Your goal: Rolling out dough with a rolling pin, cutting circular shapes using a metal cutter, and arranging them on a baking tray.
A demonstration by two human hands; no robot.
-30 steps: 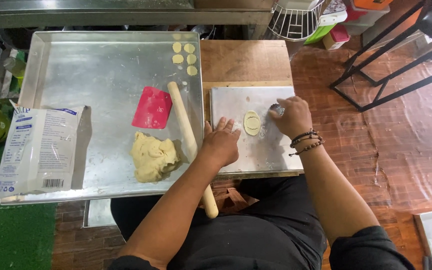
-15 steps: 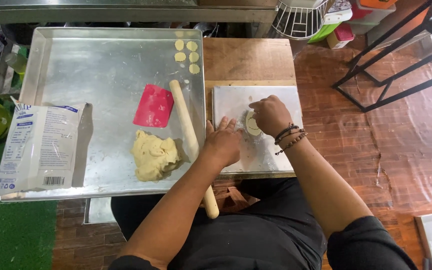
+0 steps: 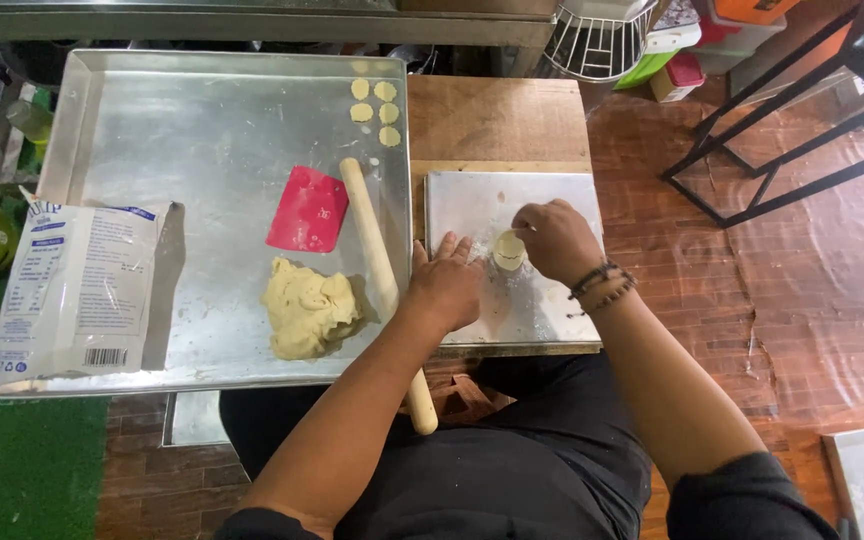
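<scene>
A small baking or food-preparation space, seen from above. A wooden counter point(image 3: 497, 115) carries a large metal tray point(image 3: 202, 130) with a lump of pale dough point(image 3: 307, 310), a wooden rolling pin point(image 3: 377, 260), a red scraper point(image 3: 309, 210) and small cut dough rounds point(image 3: 374, 102). A flour bag point(image 3: 77, 295) lies on the tray's left. A wire rack point(image 3: 597, 40) and plastic containers point(image 3: 677, 70) stand far right, on a reddish floor point(image 3: 802, 290).

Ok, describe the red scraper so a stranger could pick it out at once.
Start at the big metal tray left of the person's hands. Near its middle lies the red scraper, just left of the wooden rolling pin and above the dough lump. It is the only flat red piece there.
</scene>
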